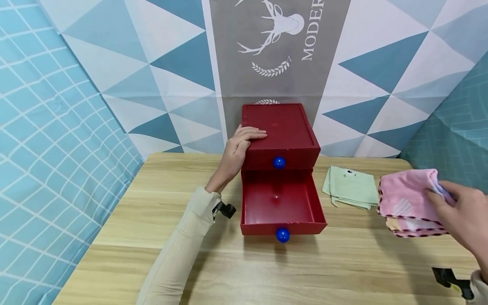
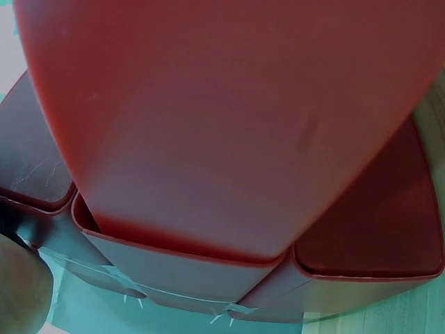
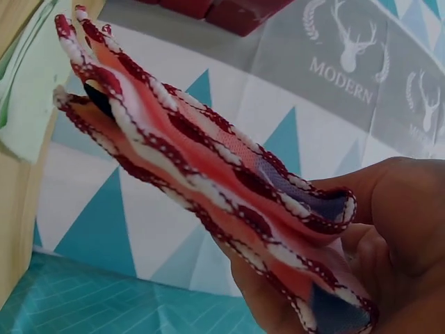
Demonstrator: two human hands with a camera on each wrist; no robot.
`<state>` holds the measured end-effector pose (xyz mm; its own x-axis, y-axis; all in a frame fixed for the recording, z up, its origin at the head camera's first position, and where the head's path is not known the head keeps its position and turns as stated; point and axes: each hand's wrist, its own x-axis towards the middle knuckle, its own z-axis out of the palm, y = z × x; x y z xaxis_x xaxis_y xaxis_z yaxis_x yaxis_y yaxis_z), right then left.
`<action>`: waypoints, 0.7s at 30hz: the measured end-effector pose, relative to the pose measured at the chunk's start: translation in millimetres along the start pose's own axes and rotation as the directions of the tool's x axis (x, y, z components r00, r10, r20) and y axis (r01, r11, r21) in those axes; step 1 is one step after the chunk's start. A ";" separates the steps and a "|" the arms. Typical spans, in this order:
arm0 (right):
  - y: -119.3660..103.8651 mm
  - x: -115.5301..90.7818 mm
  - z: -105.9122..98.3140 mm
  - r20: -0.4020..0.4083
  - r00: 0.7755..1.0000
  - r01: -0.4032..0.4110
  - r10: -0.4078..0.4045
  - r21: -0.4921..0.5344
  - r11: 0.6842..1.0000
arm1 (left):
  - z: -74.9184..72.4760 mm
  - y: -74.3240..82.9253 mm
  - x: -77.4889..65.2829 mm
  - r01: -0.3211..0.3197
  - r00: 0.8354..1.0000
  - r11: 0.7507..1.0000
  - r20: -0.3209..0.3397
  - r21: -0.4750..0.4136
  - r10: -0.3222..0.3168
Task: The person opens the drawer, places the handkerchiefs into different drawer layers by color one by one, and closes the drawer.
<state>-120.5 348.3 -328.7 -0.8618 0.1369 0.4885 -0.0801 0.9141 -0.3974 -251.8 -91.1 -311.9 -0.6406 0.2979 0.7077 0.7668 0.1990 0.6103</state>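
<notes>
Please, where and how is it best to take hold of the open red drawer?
The round blue knob is probably best, pinched from the front: it juts out near the middle of the drawer front panel, and nothing covers it in the head view.

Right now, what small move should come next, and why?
Perhaps move the folded pink towel leftward, over the lower drawer: the right hand grips it, that drawer stands open, and the left hand rests on the red drawer cabinet.

Free rm abv lower drawer (image 1: pixel 263 229), upper drawer (image 1: pixel 301 159) w/ blue knob (image 1: pixel 279 162) in way at rear
</notes>
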 end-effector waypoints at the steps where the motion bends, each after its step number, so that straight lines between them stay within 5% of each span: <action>1: -2.9 -0.2 -0.5 -0.001 1.000 0.002 -0.002 -0.001 1.000 | 0.0 0.1 0.0 0.001 1.000 1.000 -0.001 0.001 -0.001; 21: -62.8 -5.7 -11.3 -0.114 0.991 0.074 -0.065 0.069 0.995 | 1.6 -0.7 -0.3 -0.013 0.999 1.000 -0.031 -0.008 0.013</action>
<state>-104.9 294.4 -297.7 -0.7918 0.1194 0.5990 -0.1776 0.8933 -0.4129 -252.1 -89.9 -313.1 -0.6315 0.2715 0.7263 0.7749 0.1874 0.6037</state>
